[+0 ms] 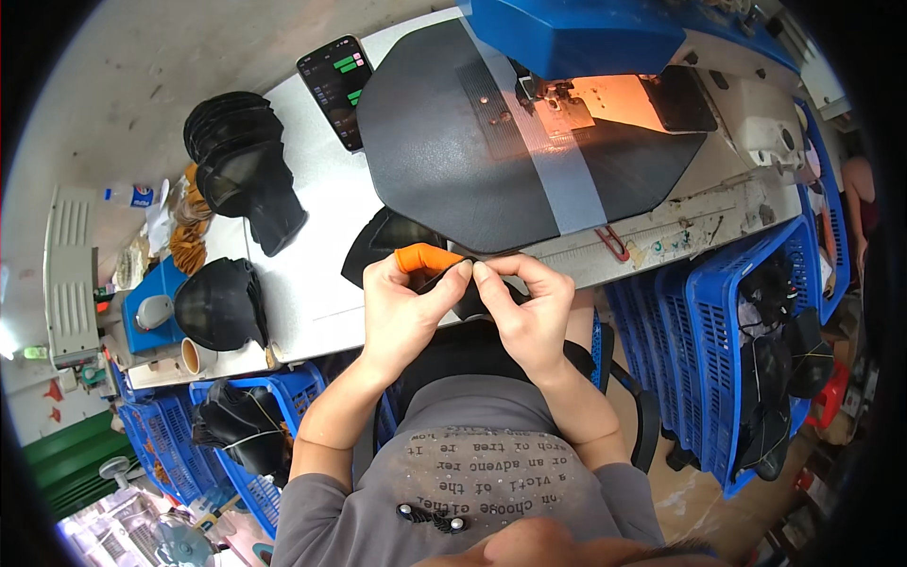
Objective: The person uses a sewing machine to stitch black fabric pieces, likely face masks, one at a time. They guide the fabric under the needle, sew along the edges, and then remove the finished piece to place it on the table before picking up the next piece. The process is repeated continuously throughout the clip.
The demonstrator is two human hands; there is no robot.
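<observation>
My left hand (pixel 404 307) and my right hand (pixel 531 317) meet close in front of me, at the near edge of the white work table (pixel 321 293). Fingertips and thumbs of both are pinched together on the edge of a black piece of flexible material (pixel 474 302), partly hidden by my fingers. An orange finger cover (pixel 425 257) sits on my left index finger. Just beyond my hands, a large black sheet (pixel 425 142) with a grey strip (pixel 567 180) across it lies on the sewing machine bed. Another black piece (pixel 392 241) shows beside my left hand.
The blue-topped sewing machine (pixel 586 38) stands at the far right, its lamp lit. A phone (pixel 333 93) lies beyond the left hand. Stacks of black cut pieces (pixel 231 161) are at left. Blue crates (pixel 699 293) flank the table. A red clip (pixel 612 246) lies near its edge.
</observation>
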